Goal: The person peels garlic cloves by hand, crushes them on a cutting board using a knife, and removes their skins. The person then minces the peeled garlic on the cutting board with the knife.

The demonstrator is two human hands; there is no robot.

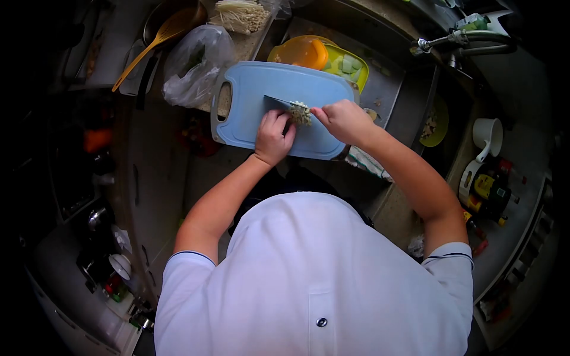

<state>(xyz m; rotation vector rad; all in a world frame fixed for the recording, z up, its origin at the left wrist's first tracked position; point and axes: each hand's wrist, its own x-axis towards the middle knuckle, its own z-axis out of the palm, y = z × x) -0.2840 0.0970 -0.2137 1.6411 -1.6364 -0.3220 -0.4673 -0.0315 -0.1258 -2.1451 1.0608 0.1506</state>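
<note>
A blue cutting board lies across the counter and the sink edge. My right hand is closed round the handle of a knife, whose dark blade points left over the board. Small pale chopped pieces lie in a little heap beside the blade. My left hand rests on the board just below the blade, its fingers bent and pressed together against the near side of the heap. What those fingers hold, if anything, is hidden.
Behind the board, an orange container and a green tray with pale pieces sit at the sink. A plastic bag, enoki mushrooms and a pan with an orange spatula stand left. The faucet is at right.
</note>
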